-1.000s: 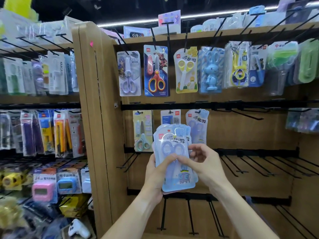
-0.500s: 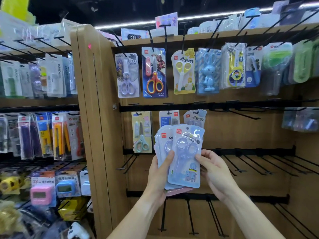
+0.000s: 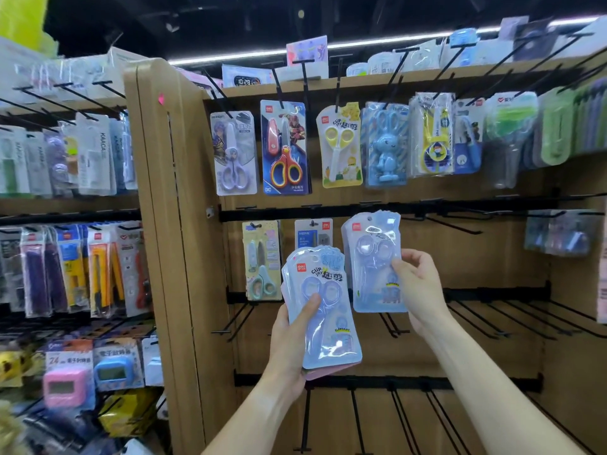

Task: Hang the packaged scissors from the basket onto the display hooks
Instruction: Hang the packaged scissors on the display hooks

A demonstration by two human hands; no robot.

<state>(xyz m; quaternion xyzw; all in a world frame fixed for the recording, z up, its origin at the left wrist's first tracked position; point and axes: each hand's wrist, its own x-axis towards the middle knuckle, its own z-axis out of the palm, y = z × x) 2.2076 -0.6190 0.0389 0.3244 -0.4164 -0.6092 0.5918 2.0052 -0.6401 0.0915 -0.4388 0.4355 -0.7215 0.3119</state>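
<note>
My left hand (image 3: 292,343) grips a stack of blue packaged scissors (image 3: 328,326), thumb across the front pack, with a pink pack showing at the bottom edge. Up and to the right, my right hand (image 3: 417,284) pinches the right edge of a single blue scissors pack (image 3: 372,267). That pack's top reaches the middle black rail, where more like packs hang behind it. The hook under its hanging hole is hidden. No basket is in view.
Other scissors packs hang on the top row (image 3: 285,149) and middle row (image 3: 262,261). Bare black hooks (image 3: 450,223) stick out to the right and along the lower rails (image 3: 394,418). A wooden upright (image 3: 164,224) divides this bay from full racks on the left.
My right hand has taken the front pack off the stack and lifted it up and right to the middle rail. My left hand keeps the remaining stack, slightly lower.
</note>
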